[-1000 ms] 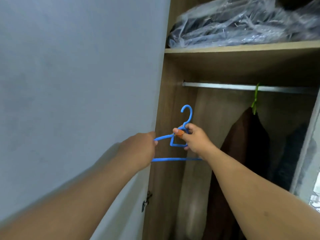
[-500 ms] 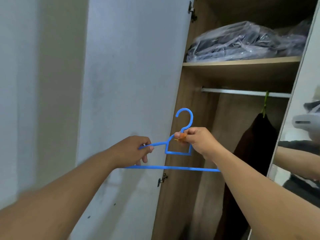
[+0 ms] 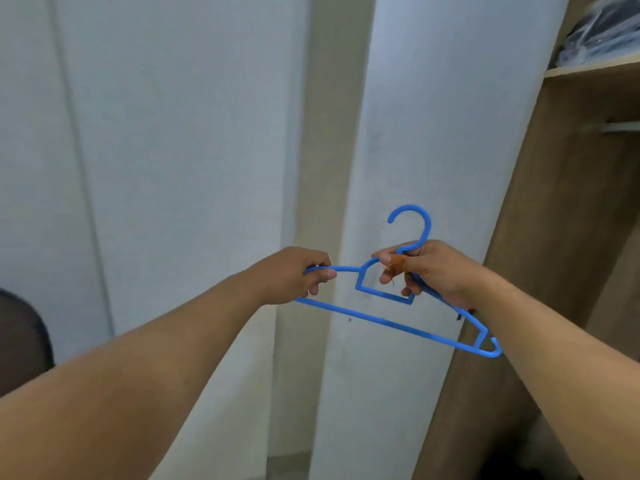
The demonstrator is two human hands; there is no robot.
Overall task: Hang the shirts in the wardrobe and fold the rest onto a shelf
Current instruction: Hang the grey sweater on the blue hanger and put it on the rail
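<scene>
Soft, even indoor light, fairly bright, with a cool cast on the white door [image 3: 408,133]. No hard shadows or glare. The wardrobe [image 3: 568,209] interior at right falls dim. Wide-angle bending curves straight edges toward the borders. Slight motion blur softens the rail [image 3: 620,128] and the forearms near the lower corners.

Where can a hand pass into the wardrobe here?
Free: the dark gap under the wooden shelf, right of the brown wardrobe side panel. Crowded: on the shelf, a plastic-wrapped bundle; both hands hold the blue plastic hanger.
</scene>
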